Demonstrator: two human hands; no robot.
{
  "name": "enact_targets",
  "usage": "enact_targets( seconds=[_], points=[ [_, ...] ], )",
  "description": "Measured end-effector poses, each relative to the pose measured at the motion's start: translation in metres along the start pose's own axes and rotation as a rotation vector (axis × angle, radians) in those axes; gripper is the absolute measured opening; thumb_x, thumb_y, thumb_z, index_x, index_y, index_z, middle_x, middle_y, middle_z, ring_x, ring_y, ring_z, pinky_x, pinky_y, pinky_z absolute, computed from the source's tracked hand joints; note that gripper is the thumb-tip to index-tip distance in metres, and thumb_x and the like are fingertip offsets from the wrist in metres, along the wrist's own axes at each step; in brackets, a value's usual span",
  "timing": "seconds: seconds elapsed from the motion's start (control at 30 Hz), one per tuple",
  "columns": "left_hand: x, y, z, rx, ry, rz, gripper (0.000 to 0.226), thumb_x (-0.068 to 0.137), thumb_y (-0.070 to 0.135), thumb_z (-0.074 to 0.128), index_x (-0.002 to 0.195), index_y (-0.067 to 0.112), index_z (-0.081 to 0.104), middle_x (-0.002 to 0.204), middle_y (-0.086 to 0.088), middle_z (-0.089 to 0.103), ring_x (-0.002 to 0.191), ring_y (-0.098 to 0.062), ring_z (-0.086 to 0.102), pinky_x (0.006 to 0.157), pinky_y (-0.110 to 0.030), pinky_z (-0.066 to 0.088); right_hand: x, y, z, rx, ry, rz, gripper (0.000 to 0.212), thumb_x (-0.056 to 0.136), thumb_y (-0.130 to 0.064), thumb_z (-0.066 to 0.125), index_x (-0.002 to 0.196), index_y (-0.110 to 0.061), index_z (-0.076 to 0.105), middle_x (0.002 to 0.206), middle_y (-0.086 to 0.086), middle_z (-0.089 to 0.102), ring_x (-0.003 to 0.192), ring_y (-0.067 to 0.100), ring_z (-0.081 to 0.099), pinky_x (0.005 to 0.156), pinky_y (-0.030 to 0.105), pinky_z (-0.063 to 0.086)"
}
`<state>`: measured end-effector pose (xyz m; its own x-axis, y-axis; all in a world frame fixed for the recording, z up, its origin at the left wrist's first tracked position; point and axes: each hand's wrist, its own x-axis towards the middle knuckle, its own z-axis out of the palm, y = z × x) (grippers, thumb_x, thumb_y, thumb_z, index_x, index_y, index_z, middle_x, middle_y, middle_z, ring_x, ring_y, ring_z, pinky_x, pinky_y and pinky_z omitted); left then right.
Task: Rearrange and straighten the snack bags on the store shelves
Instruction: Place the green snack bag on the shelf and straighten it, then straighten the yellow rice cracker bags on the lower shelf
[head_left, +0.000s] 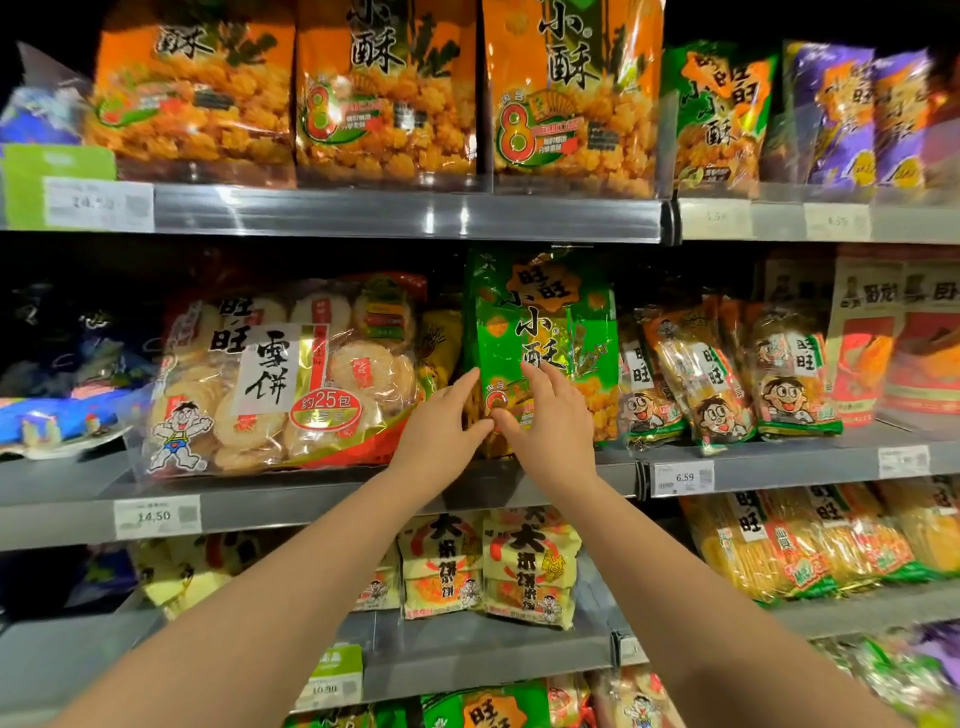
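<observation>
Both hands are on a green snack bag standing upright on the middle shelf, about centre. The left hand has its fingers mostly straight along the bag's lower left edge, with the thumb on the bag's front; can't tell if it really pinches. The right hand lies flat and spread on the lower front of the bag, pressing it and holding nothing.

A big clear bag of round rice crackers sits just left of the green bag, and small cartoon-face packs are just right of it. Orange bags line the shelf above. Yellow packs sit on the shelf below. A price tag is on the shelf edge to the right.
</observation>
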<state>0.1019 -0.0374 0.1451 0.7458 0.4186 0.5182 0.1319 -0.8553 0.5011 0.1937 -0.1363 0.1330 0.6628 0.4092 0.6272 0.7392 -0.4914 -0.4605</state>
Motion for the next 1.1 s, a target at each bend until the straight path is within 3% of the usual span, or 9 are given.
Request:
enact_targets(
  seconds=[0.23, 0.33, 0.57, 0.7, 0.87, 1.0, 1.1],
  points=[
    [-0.037, -0.013, -0.043, -0.078, 0.176, -0.031, 0.047, 0.095, 0.033, 0.048, 0.14, 0.026, 0.039, 0.132, -0.002, 0.056, 0.114, -0.02, 0.055, 0.094, -0.035, 0.047, -0.028, -0.043, 0.004, 0.063, 0.041, 0.005, 0.047, 0.091, -0.039, 0.053, 0.134, -0.022, 0.045, 0.135, 0.001, 0.048, 0.124, 0.022, 0.043, 0.099, 0.041, 0.034],
    [-0.055, -0.027, -0.062, -0.054, 0.233, -0.076, 0.042, 0.095, 0.032, 0.048, 0.136, 0.026, 0.045, 0.125, 0.0, 0.061, 0.11, -0.018, 0.057, 0.086, -0.029, 0.043, -0.043, -0.07, 0.019, 0.118, 0.04, -0.002, 0.045, 0.09, -0.04, 0.054, 0.13, -0.021, 0.048, 0.129, 0.001, 0.053, 0.12, 0.022, 0.047, 0.1, 0.043, 0.037],
    [-0.098, -0.074, -0.102, -0.048, 0.346, -0.222, 0.032, 0.095, 0.032, 0.048, 0.124, 0.022, 0.058, 0.107, -0.002, 0.069, 0.096, -0.019, 0.062, 0.078, -0.029, 0.046, -0.071, -0.132, 0.061, 0.217, -0.038, -0.066, 0.032, 0.091, -0.04, 0.051, 0.117, -0.023, 0.058, 0.11, -0.004, 0.064, 0.108, 0.02, 0.052, 0.097, 0.042, 0.034],
    [-0.125, -0.107, -0.12, -0.062, 0.403, -0.287, 0.024, 0.094, 0.029, 0.048, 0.109, 0.02, 0.065, 0.089, -0.001, 0.069, 0.083, -0.018, 0.062, 0.071, -0.032, 0.048, -0.088, -0.161, 0.087, 0.279, -0.125, -0.091, 0.023, 0.092, -0.038, 0.05, 0.101, -0.021, 0.062, 0.097, -0.005, 0.066, 0.1, 0.019, 0.055, 0.095, 0.041, 0.034],
    [-0.165, -0.16, -0.122, -0.106, 0.502, -0.44, 0.025, 0.092, 0.029, 0.051, 0.075, 0.016, 0.062, 0.065, -0.001, 0.063, 0.065, -0.018, 0.057, 0.063, -0.034, 0.041, -0.12, -0.182, 0.125, 0.368, -0.228, -0.086, 0.018, 0.092, -0.033, 0.052, 0.095, -0.02, 0.064, 0.088, -0.005, 0.066, 0.093, 0.02, 0.06, 0.089, 0.041, 0.043],
    [-0.184, -0.204, -0.112, -0.095, 0.46, -0.52, 0.027, 0.093, 0.03, 0.049, 0.074, 0.014, 0.062, 0.067, -0.004, 0.065, 0.067, -0.02, 0.059, 0.062, -0.035, 0.042, -0.145, -0.188, 0.163, 0.408, -0.294, -0.069, 0.015, 0.092, -0.03, 0.053, 0.09, -0.019, 0.064, 0.076, -0.009, 0.056, 0.081, 0.017, 0.057, 0.075, 0.037, 0.047],
    [-0.188, -0.235, -0.1, -0.068, 0.383, -0.557, 0.02, 0.093, 0.035, 0.048, 0.087, 0.022, 0.062, 0.073, -0.002, 0.067, 0.07, -0.021, 0.06, 0.062, -0.034, 0.044, -0.156, -0.187, 0.192, 0.372, -0.371, -0.046, 0.017, 0.093, -0.033, 0.051, 0.092, -0.021, 0.062, 0.079, -0.007, 0.057, 0.081, 0.015, 0.056, 0.071, 0.035, 0.047]
  ],
)
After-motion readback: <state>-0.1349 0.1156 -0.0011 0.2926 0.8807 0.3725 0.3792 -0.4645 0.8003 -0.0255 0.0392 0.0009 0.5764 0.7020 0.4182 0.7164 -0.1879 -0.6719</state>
